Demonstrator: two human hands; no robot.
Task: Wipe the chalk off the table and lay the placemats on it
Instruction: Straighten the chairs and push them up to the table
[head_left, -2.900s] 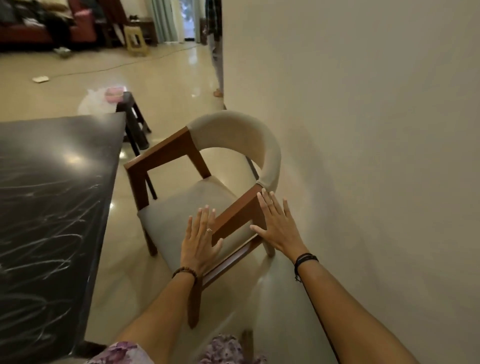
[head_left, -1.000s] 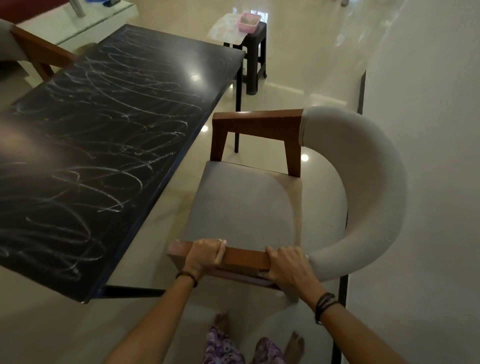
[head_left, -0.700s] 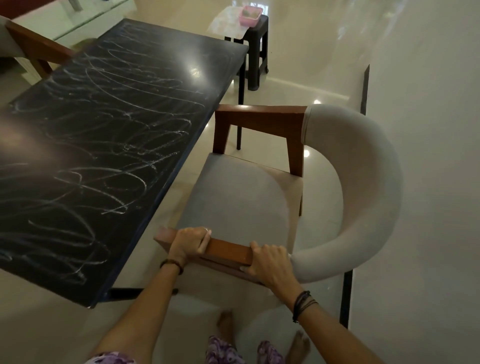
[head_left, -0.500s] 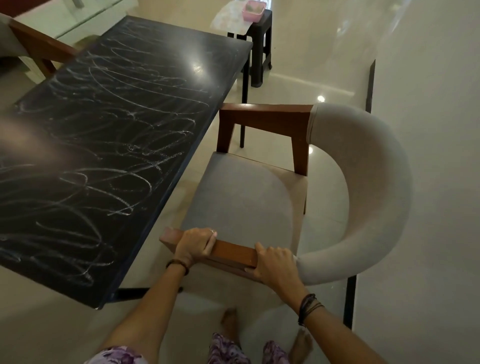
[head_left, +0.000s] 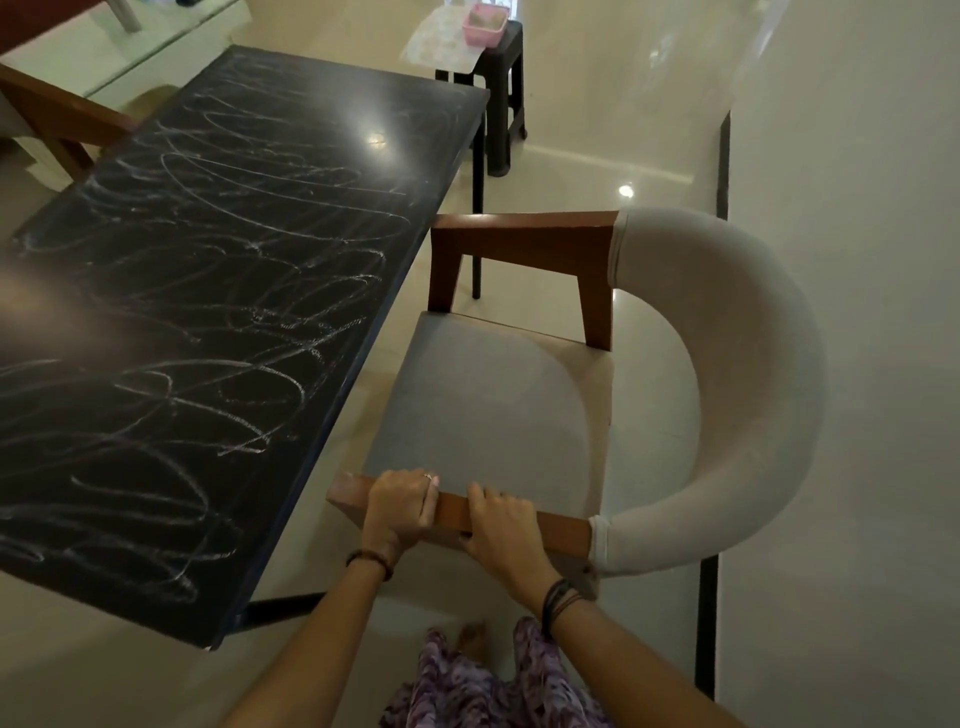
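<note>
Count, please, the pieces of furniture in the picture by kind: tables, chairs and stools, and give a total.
Tables: 1, the black table covered in chalk.
Chairs: 2, the padded chair held by the left hand and right hand, and a wooden chair partly visible beyond the table.
Stools: 1, the dark stool.
Total: 4.

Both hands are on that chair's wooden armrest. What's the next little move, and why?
Probably let go of the armrest and fetch something to wipe with. The left hand and right hand grip only the chair, while chalk scribbles cover the black table and no cloth is in view.
</note>
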